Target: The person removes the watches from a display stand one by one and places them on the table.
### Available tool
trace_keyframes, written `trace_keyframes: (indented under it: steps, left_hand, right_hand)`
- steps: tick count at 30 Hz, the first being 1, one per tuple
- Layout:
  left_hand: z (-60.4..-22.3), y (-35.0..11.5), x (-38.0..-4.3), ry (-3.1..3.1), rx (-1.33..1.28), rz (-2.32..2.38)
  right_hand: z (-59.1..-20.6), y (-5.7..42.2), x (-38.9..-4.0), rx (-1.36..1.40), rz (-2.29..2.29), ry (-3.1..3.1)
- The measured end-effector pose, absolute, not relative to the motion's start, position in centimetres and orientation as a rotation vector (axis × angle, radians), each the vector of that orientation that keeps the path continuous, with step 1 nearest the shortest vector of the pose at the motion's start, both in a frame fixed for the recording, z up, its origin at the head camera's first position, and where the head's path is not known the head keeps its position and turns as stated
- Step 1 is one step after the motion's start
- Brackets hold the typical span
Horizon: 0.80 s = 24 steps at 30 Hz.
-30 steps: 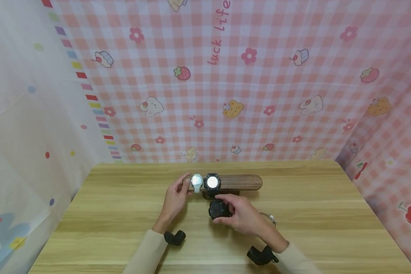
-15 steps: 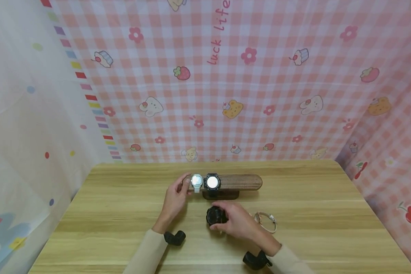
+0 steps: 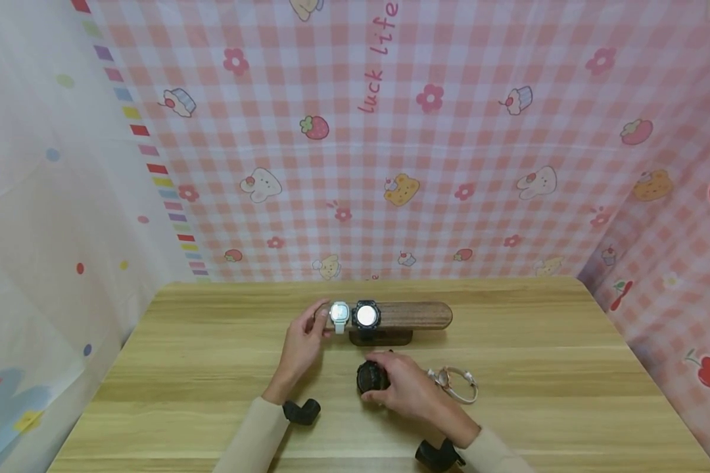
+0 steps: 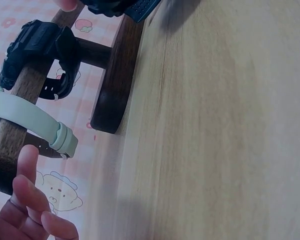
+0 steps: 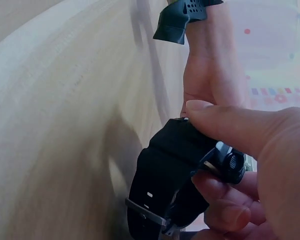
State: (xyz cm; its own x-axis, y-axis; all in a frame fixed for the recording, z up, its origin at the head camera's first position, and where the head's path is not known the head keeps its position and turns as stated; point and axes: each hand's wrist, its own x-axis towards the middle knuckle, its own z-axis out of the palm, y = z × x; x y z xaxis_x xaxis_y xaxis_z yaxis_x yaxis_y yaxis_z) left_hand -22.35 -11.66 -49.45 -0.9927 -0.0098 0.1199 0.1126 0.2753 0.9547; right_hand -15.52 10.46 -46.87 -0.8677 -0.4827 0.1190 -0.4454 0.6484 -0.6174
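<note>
One white-strapped watch (image 3: 444, 377) with a rose-gold-toned case lies on the wooden table (image 3: 213, 368), looped, just right of the right hand (image 3: 405, 384); one pale watch (image 3: 339, 313) and one lit-screen black watch (image 3: 366, 316) sit side by side on the left half of the wooden stand (image 3: 417, 315); right half of its bar is bare; stand has a dark base under the bar.

Right hand clamps the held black watch (image 3: 369, 378) between thumb and fingers, in front of the stand, well below the bar in head view; strap buckled into a loop; fingers cover part of it; can't tell if it touches the table; left hand (image 3: 304, 332) grips the bar's left end, thumb in front, fingers behind, just beside the pale watch.

Black left wrist mount (image 3: 302, 412) and black right wrist mount (image 3: 438, 454) jut inward over the table; beige sleeves (image 3: 251, 433) on both arms.

Table has light wood grain, rounded back corners; pink checked cloth (image 3: 355, 157) behind it, printed with flowers, strawberries, cupcakes, bears; white dotted cloth (image 3: 83, 197) on the left; another checked part with cherries on the right.

Cloth reads "luck life", running vertically; dial print on the watches too small to read.
</note>
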Motion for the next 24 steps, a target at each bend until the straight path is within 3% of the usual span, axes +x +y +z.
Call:
trace_keyframes:
  steps: [24]
  left_hand:
    - [-49.61, -11.58, -22.52, -2.421, -0.104, -1.825]
  right_hand:
    - [-47.63, 9.52, -15.02, -0.74, -1.024, 2.816]
